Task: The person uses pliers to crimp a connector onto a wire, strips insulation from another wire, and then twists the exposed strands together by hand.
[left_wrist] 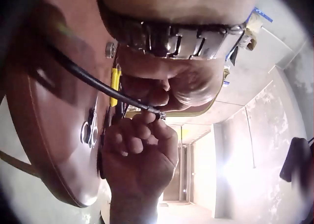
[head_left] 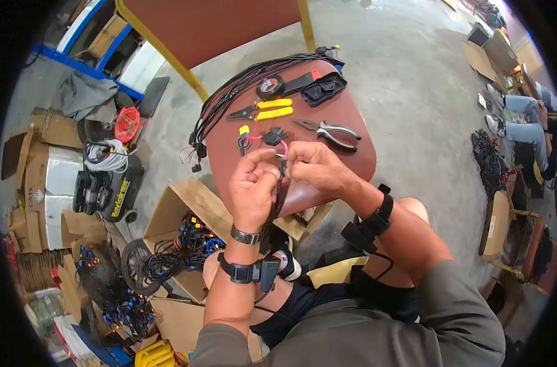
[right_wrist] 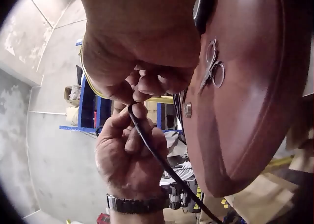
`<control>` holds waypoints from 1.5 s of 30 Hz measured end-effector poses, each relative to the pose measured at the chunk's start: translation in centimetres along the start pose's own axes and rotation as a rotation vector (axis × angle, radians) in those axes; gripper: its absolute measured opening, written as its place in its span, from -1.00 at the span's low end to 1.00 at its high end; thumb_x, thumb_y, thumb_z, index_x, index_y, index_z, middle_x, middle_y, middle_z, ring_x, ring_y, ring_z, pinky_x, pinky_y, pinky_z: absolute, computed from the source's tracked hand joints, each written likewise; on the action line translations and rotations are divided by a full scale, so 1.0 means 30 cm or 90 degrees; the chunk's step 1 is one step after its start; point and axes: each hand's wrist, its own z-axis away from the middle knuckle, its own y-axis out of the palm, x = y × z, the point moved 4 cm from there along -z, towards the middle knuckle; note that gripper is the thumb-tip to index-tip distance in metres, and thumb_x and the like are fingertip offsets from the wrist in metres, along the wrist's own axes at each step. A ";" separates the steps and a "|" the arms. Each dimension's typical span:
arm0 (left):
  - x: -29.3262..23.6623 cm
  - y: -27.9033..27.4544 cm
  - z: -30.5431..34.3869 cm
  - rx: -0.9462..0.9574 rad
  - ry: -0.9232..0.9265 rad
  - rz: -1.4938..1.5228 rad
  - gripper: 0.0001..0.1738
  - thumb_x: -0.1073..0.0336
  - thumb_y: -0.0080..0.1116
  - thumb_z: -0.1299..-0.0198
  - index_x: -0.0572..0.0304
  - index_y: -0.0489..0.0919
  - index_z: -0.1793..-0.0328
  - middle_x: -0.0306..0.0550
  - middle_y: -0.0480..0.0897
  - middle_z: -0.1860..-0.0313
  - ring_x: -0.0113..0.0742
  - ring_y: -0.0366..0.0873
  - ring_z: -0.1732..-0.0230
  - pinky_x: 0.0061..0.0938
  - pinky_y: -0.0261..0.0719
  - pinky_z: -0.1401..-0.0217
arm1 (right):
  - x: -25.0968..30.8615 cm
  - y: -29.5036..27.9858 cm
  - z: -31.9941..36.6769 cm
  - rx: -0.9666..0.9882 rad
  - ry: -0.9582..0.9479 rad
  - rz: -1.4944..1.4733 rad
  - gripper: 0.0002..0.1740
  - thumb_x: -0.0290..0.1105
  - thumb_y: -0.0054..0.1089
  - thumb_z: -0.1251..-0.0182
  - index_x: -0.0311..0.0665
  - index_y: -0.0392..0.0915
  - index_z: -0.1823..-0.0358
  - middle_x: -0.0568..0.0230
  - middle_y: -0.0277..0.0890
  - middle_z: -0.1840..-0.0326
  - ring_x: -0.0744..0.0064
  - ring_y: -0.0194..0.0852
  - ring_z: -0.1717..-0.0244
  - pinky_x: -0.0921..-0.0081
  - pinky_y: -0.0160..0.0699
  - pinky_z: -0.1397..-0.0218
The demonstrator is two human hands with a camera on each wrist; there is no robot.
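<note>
The left hand (head_left: 254,177) and right hand (head_left: 315,168) meet fingertip to fingertip, both grips narrow: thumb and fingers of each pinch a black cable (right_wrist: 167,167) near its end, so the cable's tip sits right inside the grip while its length trails back from it under the left wrist. A pink wire (head_left: 284,147) comes down to the right fingertips; whether it touches the cable's end is hidden by the fingers. Just beyond the grip, that wire leads to a small black block (head_left: 275,136), with a yellow connector (head_left: 244,129) to its left. Under and around the grip spreads a red-brown seat (head_left: 361,147). On it, pliers (head_left: 330,133) lie beyond the grip to the right, and yellow-handled strippers (head_left: 273,109) farther straight ahead. Past those come a roll of black tape (head_left: 270,87) and, to its right, a black tray (head_left: 323,88). A bundle of black cables (head_left: 220,98) curves along the seat's far left edge. Well beyond the grip stands a red-brown panel (head_left: 211,24) in a yellow frame
</note>
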 end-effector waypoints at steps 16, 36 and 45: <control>-0.009 0.069 0.027 0.029 0.147 -0.297 -0.54 0.64 0.00 -0.31 0.27 0.48 -0.34 -0.33 0.55 0.30 -0.64 0.42 0.35 -0.70 0.39 0.29 | 0.045 -0.023 -0.006 0.022 0.027 0.251 -0.75 -0.35 0.18 -0.09 -0.45 0.65 0.48 0.03 0.63 0.59 0.29 0.69 0.52 0.35 0.60 0.43; -0.031 0.061 0.016 0.034 0.121 -0.548 -0.67 0.49 0.12 -0.33 0.40 0.56 -0.20 0.02 0.71 0.06 -0.32 0.66 0.08 -0.44 0.58 -0.04 | 0.050 -0.020 -0.001 -0.117 -0.084 0.486 -0.69 -0.28 0.20 -0.05 -0.46 0.60 0.38 -0.25 0.59 0.41 -0.27 0.62 0.29 -0.03 0.57 0.18; -0.130 0.125 0.049 -0.008 0.462 -0.687 -0.75 0.56 0.26 -0.09 0.23 0.66 0.07 0.01 0.71 0.17 0.00 0.66 0.13 -0.24 0.60 0.04 | 0.035 -0.033 -0.032 -0.103 -0.099 0.509 -0.74 -0.34 0.12 -0.15 -0.45 0.58 0.34 -0.28 0.57 0.35 -0.27 0.59 0.26 0.05 0.55 0.19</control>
